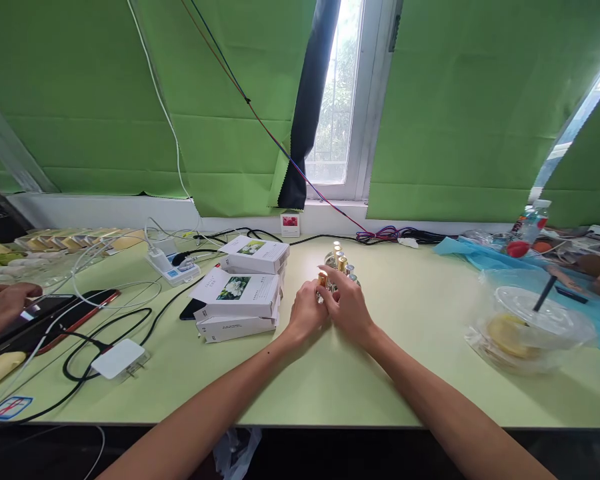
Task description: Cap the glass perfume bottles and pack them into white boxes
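Both my hands meet at the middle of the pale green table (330, 373). My left hand (306, 311) and my right hand (347, 303) are closed together around a small gold-capped bottle (323, 280). Just behind them stands a cluster of several similar gold-capped bottles (341, 260). To the left of my hands lies a stack of white boxes (237, 300) printed with a flower picture, and another such box (256, 254) rests on top at the back.
Cables, a white charger (117, 359) and a power strip (173, 267) lie at left. Another person's hand (3, 307) rests on a phone (55, 317) at the far left. A plastic-wrapped lidded drink cup (530, 330) stands at right, by blue sheeting (480, 253).
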Tool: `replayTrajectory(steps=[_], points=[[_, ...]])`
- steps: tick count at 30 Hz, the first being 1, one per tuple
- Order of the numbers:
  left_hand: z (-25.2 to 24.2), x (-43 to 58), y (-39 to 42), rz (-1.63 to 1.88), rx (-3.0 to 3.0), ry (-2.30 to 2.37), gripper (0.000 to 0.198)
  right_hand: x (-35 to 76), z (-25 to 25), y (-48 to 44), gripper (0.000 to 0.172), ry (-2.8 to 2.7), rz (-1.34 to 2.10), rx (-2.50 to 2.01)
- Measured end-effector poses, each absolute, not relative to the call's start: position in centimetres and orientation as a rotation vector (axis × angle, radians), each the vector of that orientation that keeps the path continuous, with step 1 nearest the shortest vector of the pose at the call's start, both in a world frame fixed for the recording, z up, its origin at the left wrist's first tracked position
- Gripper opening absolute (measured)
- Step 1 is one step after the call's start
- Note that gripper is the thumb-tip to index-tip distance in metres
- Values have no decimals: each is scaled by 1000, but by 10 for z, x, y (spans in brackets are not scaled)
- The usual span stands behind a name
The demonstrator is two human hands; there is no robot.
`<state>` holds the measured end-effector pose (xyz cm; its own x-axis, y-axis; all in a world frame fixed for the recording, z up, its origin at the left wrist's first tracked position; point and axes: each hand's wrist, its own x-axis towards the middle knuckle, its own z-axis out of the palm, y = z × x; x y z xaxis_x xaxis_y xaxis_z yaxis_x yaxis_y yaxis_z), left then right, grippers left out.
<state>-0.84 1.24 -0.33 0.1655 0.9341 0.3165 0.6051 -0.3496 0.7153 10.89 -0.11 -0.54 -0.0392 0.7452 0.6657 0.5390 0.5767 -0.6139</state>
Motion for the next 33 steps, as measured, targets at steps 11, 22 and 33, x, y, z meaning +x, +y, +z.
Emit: replayTrajectory(steps=[11,22,33], points=[[-7,-7,16,987,2058,1524,11,108,-8,3,34,-1685,223,-1078],[1,-7,10,999,2050,1460,13,108,-5,-2,32,-1697,225,-1098],[-4,-6,13,1068,2076,1427,13,107,-5,-2,33,-1697,217,-1089]])
